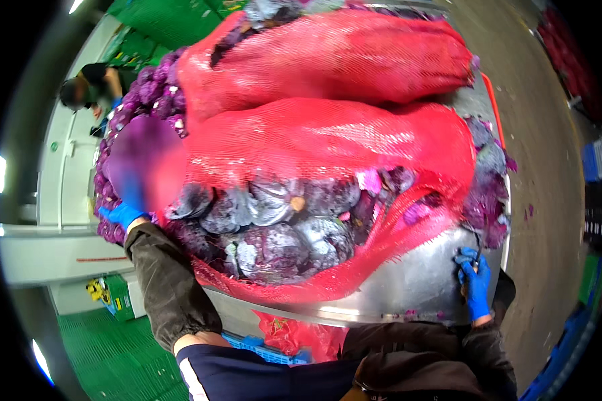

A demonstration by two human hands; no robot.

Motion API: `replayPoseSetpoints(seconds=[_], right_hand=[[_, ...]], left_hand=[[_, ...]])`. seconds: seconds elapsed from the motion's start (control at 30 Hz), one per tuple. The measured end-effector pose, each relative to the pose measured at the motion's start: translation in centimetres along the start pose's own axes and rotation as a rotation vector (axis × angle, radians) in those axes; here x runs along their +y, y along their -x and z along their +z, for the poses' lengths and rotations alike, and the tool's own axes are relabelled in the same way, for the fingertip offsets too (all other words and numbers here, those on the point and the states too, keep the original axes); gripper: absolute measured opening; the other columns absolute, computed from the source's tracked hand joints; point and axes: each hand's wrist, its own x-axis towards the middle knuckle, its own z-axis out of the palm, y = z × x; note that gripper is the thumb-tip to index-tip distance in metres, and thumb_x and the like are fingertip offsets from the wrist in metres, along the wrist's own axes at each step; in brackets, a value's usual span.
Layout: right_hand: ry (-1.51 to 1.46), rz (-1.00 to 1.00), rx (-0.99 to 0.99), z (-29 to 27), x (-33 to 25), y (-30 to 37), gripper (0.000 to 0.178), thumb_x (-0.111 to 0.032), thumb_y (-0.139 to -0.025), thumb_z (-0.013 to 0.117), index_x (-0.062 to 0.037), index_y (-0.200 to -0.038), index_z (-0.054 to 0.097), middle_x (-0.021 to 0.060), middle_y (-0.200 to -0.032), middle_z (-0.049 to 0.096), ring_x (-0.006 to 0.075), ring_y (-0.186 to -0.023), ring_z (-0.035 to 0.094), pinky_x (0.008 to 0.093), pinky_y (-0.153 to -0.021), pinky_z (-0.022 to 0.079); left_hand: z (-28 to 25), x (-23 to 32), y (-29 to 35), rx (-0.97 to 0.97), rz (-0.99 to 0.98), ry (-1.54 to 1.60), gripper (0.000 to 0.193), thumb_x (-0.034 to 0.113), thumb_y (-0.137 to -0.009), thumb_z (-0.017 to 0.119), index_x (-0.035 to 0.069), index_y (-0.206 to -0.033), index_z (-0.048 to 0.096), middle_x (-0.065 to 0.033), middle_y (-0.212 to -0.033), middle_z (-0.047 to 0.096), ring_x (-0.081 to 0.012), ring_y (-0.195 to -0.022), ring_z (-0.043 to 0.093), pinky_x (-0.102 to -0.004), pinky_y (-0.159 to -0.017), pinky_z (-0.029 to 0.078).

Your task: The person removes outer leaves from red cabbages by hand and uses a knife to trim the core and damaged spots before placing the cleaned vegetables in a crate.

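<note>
My left hand [123,214], in a blue glove, reaches to the pile of trimmed red cabbages [157,93] at the left, its visible fingers stretched out. A blurred round patch covers part of it, so anything there is hidden. My right hand [476,287], also blue-gloved, is closed around a small knife [475,242] over the metal table's [415,277] right part. The thin dark blade points away from me, close to loose purple leaves [486,200]. Between my hands, an opened red mesh sack [334,144] shows several untrimmed red cabbages [272,254].
Another full red mesh sack [341,60] lies behind the opened one. Below the table's front edge are red netting [301,334] and a blue crate [261,346]. Green crates [117,354] stand at the left. Another person [93,83] is at the far left.
</note>
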Motion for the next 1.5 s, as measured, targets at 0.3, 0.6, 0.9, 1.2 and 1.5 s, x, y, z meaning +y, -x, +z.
replayPoseSetpoints(seconds=[0.3, 0.6, 0.9, 1.2, 1.5], right_hand=[[-0.237, 0.001, 0.067, -1.4, 3.5, 0.7, 0.031, -0.008, -0.098, 0.054, 0.0018, -0.127, 0.059, 0.0111, -0.09, 0.072, 0.0067, -0.053, 0.054, 0.0191, -0.049, 0.042], [-0.273, 0.046, 0.053, -3.3, 4.1, 0.0, 0.029, -0.013, -0.097, 0.058, -0.0014, -0.123, 0.063, 0.0111, -0.081, 0.071, 0.0075, -0.048, 0.053, 0.0207, -0.044, 0.042], [-0.298, 0.056, -0.006, -2.1, 5.3, 0.0, 0.022, -0.011, -0.096, 0.062, -0.0034, -0.117, 0.066, 0.0067, -0.079, 0.069, 0.0055, -0.049, 0.051, 0.0199, -0.045, 0.038], [-0.224, 0.072, 0.025, -2.8, 4.5, 0.7, 0.016, -0.012, -0.097, 0.06, -0.0062, -0.111, 0.067, 0.0031, -0.077, 0.066, 0.005, -0.051, 0.051, 0.0199, -0.045, 0.04], [-0.188, 0.06, 0.002, -2.8, 3.0, 1.4, 0.014, -0.009, -0.096, 0.062, -0.0069, -0.108, 0.067, 0.0021, -0.079, 0.067, 0.0052, -0.056, 0.053, 0.021, -0.049, 0.043]], left_hand=[[15.3, -2.3, 10.1, -1.046, -0.318, -0.328, 0.05, 0.029, -0.107, 0.035, 0.009, -0.153, 0.035, -0.0218, -0.156, 0.036, -0.0317, -0.142, 0.04, -0.047, -0.115, 0.036], [20.1, -33.6, 37.7, -1.759, -0.29, -2.072, 0.043, 0.028, -0.094, 0.065, -0.005, -0.123, 0.064, -0.0177, -0.117, 0.071, -0.0304, -0.109, 0.067, -0.0351, -0.094, 0.051], [13.1, -46.6, 20.7, -1.159, 0.436, -1.878, 0.06, 0.045, -0.088, 0.067, -0.005, -0.12, 0.061, -0.03, -0.115, 0.065, -0.0444, -0.109, 0.063, -0.0465, -0.091, 0.05], [16.3, -41.6, 27.1, -0.733, -0.739, -1.312, 0.037, 0.046, -0.097, 0.059, 0.01, -0.089, 0.069, -0.0072, -0.082, 0.068, -0.0205, -0.074, 0.066, -0.0358, -0.067, 0.054], [11.1, -47.4, 27.0, -0.997, -1.001, -1.375, 0.034, 0.039, -0.096, 0.063, 0.008, -0.109, 0.07, -0.0074, -0.1, 0.069, -0.0206, -0.094, 0.064, -0.0365, -0.083, 0.051]])
